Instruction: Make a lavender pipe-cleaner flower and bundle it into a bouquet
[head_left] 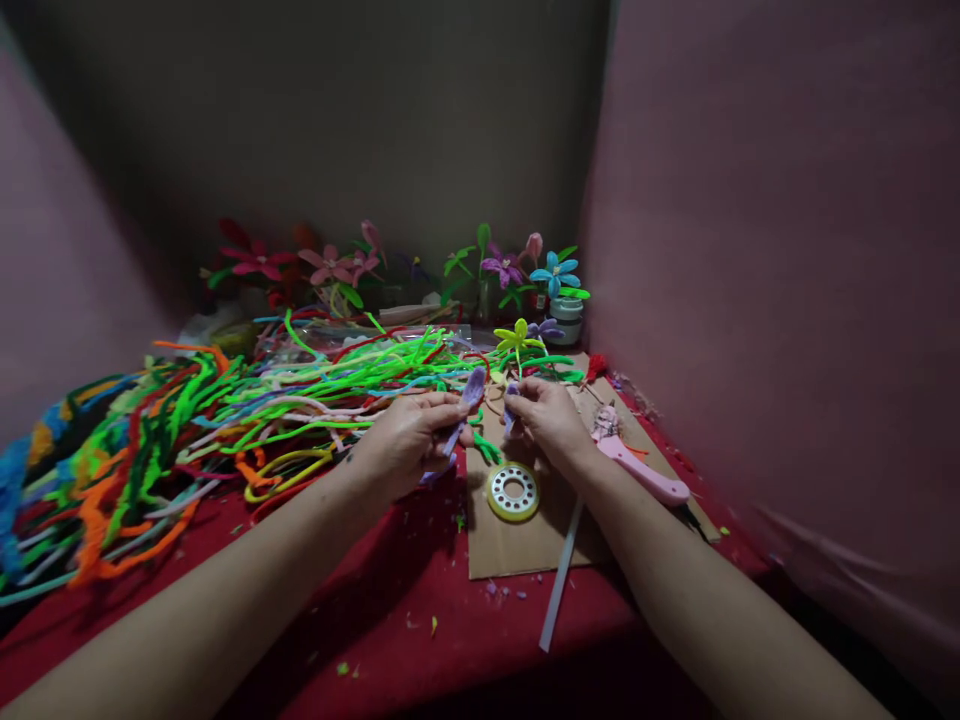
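Observation:
My left hand is closed around a purple pipe cleaner bent into a petal loop, its tail running down past my fingers. My right hand pinches another bit of purple pipe cleaner just to the right, the two hands almost touching. Both hover over the far end of a cardboard sheet. A yellow-green tape roll lies flat on the cardboard below my hands. A green pipe cleaner scrap lies between them.
A big heap of coloured pipe cleaners covers the red cloth at left. Pink-handled cutters lie right of my right wrist. A white strip crosses the cardboard edge. Finished pipe-cleaner flowers stand at the back wall.

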